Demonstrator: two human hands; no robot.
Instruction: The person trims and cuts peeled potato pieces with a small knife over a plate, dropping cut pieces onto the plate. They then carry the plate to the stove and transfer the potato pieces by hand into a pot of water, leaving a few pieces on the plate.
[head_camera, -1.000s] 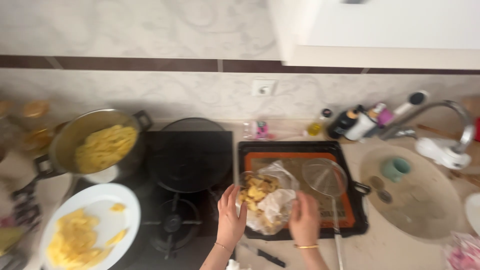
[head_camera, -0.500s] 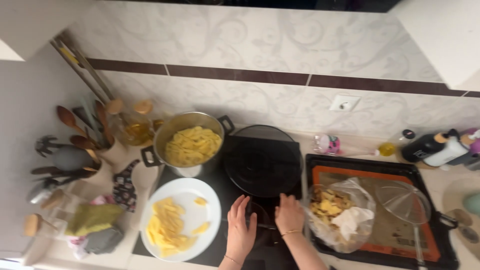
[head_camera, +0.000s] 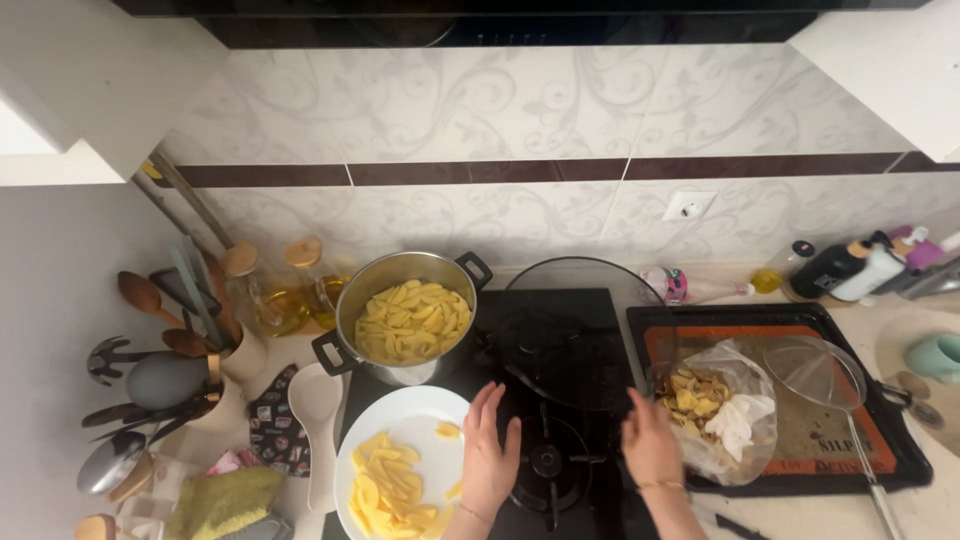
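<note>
Beyond my open left hand (head_camera: 490, 455): steel pot (head_camera: 400, 318) of potato slices. By my open, empty right hand (head_camera: 650, 450): clear bag (head_camera: 722, 410) of peelings.

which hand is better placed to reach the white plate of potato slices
Left. The left hand hovers over the stove beside the white plate. The right hand is farther off, next to the plastic bag on the baking tray.

Yellow potato slices (head_camera: 385, 495) on a white plate (head_camera: 415, 420); black hob (head_camera: 560, 400), orange-lined tray (head_camera: 900, 440).

I see a shiny round steel pot (head_camera: 405, 300) and a glossy black glass hob (head_camera: 560, 400). A smooth round white ceramic plate (head_camera: 400, 425) and a crinkled clear plastic bag (head_camera: 735, 375) sit nearby.
</note>
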